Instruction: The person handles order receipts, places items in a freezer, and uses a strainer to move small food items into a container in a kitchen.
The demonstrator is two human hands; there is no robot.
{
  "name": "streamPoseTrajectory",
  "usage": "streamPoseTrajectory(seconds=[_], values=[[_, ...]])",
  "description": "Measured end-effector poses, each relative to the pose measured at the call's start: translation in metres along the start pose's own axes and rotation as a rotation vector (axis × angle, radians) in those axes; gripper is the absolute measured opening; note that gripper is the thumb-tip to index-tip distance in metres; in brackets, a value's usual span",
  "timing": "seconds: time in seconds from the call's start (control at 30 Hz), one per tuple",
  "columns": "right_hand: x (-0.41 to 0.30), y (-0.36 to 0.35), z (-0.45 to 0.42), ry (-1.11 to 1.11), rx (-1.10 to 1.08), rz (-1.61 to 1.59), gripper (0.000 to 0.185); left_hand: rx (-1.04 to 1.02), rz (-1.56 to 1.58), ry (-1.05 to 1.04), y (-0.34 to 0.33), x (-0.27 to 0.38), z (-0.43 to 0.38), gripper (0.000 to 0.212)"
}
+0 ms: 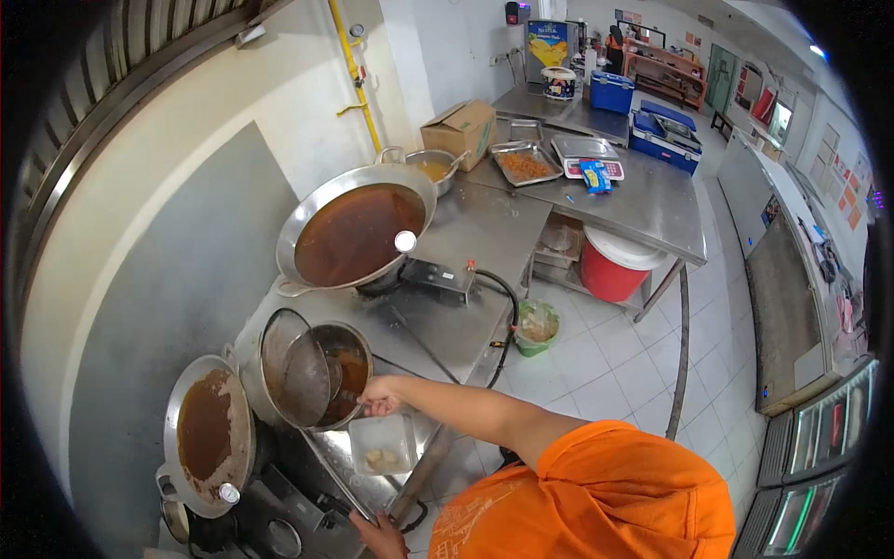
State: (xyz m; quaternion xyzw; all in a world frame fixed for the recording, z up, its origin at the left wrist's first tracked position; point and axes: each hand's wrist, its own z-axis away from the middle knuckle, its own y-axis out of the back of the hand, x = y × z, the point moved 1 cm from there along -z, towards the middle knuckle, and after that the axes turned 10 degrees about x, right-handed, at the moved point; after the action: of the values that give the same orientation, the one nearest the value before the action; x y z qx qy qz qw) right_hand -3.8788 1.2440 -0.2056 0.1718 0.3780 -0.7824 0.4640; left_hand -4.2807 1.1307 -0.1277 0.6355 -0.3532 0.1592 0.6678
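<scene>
My left hand (380, 536), at the bottom edge, grips the long metal handle of a round mesh skimmer (297, 370). The skimmer's mesh head rests over the left part of a deep metal pot (367, 342) holding brown liquid. My right hand (380, 396) is at the pot's right rim, fingers curled; whether it holds the rim or a utensil is unclear. Inside the pot, beside the mesh, a small round metal utensil shows in part. Just below this hand sits a clear plastic container (363, 433) with a few pale pieces at its bottom.
A large wok (285, 244) of brown liquid stands on a burner beyond the pot. A smaller wok (174, 391) with pale foam is at the left. Gauges sit at both wok rims. A black hose (515, 307) curves down the stove's side, near a green-lined bin (536, 342).
</scene>
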Motion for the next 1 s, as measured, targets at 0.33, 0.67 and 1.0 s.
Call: streamPoseTrajectory(seconds=[0.33,0.67,1.0], values=[[0.053,-0.091,0.194,0.635,0.923,1.318,0.053,0.095,0.051,0.036,0.051,0.013,0.005,0.044],[0.028,-0.087,0.257,0.736,0.878,2.096,0.059,0.045,0.063,-0.03,0.067,-0.008,0.006,0.043],[-0.066,-0.207,0.225,1.083,0.797,1.626,0.067,-0.528,0.799,0.455,0.083,-0.027,-0.034,0.04]])
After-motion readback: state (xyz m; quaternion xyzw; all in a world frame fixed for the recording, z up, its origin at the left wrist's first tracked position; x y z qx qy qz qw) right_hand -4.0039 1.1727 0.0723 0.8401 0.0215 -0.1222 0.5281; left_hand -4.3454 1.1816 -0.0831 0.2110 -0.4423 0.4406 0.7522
